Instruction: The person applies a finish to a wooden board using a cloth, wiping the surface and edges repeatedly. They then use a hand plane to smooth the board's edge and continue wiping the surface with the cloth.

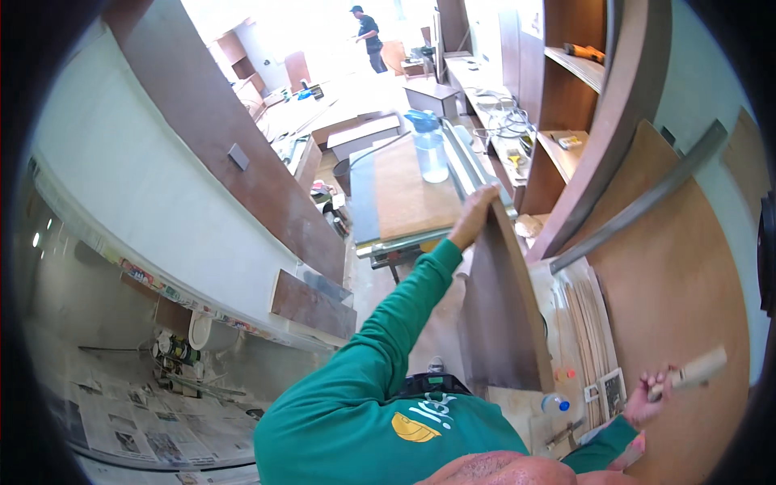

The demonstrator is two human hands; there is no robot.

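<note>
My left hand (pixel 475 217) reaches forward and grips the far upper edge of a dark brown wooden panel (pixel 503 311). The panel stands on its edge beside my body, its pale raw edge facing right. Low at the right, my right hand (pixel 647 398) is closed round a short pale piece (pixel 699 368), which looks like wood. Its far end sticks out to the right, in front of a large curved-looking brown sheet (pixel 671 299). Past my left hand stands a worktable (pixel 412 198) with a clear blue-lidded water jug (pixel 430 149) on it.
Thin wooden strips (pixel 584 331) and a blue-capped bottle (pixel 554 403) lie right of the panel. A grey bar (pixel 647 198) leans across the brown sheet. Shelves (pixel 566 153) hold tools and cables. A door frame (pixel 234 137) rises at left. Another person (pixel 368 39) stands far off.
</note>
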